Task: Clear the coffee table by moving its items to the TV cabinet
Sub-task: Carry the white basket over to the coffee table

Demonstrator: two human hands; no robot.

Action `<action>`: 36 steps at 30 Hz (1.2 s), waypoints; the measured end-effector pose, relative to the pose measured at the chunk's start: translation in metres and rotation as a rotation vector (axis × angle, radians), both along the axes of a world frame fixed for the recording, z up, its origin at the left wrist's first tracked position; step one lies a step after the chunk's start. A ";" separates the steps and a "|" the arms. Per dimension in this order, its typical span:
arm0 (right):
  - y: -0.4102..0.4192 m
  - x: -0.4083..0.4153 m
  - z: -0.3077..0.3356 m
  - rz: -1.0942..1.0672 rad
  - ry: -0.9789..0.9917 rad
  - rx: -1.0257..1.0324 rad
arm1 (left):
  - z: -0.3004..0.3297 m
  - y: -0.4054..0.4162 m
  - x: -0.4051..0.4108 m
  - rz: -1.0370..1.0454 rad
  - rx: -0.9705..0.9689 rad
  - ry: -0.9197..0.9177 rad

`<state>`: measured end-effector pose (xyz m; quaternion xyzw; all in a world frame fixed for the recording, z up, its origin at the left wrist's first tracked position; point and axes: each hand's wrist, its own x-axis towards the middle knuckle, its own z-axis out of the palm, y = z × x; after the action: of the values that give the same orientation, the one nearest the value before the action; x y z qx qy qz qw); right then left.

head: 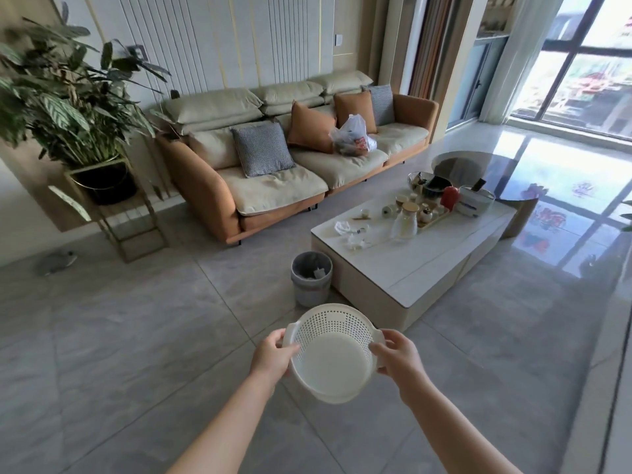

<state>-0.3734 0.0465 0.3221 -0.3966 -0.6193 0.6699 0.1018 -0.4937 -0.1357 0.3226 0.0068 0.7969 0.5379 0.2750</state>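
I hold a white perforated plastic basket [333,357] in front of me over the tiled floor; nothing lies in it. My left hand [273,357] grips its left rim and handle, and my right hand [398,357] grips the right one. Ahead on the right stands the white coffee table [434,265]. It carries a glass carafe with a wooden lid [405,222], a tea set on a tray [424,206], a red object [449,197], a white container [475,201], a glass bowl with things in it [424,181] and crumpled wrappers [352,234]. The TV cabinet is out of view.
A grey waste bin [311,278] stands at the table's near left corner. An orange and cream sofa [284,165] with cushions and a plastic bag [352,136] runs along the back wall. A tall potted plant [65,107] on a metal stand is at left. A round dark table [492,176] adjoins the far end.
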 end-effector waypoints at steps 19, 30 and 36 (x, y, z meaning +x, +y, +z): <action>0.135 -0.204 -0.015 0.082 -0.075 0.105 | 0.003 0.126 -0.185 0.117 0.057 -0.081; 0.153 -0.333 -0.023 -0.133 -0.065 0.122 | 0.019 0.168 -0.346 -0.080 0.083 -0.056; 0.153 -0.392 -0.029 -0.187 -0.114 0.083 | 0.007 0.182 -0.413 -0.151 0.049 -0.074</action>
<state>-0.7654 0.1994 0.2930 -0.4856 -0.6113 0.6078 0.1450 -0.9065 0.0465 0.3301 0.0536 0.7700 0.5347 0.3439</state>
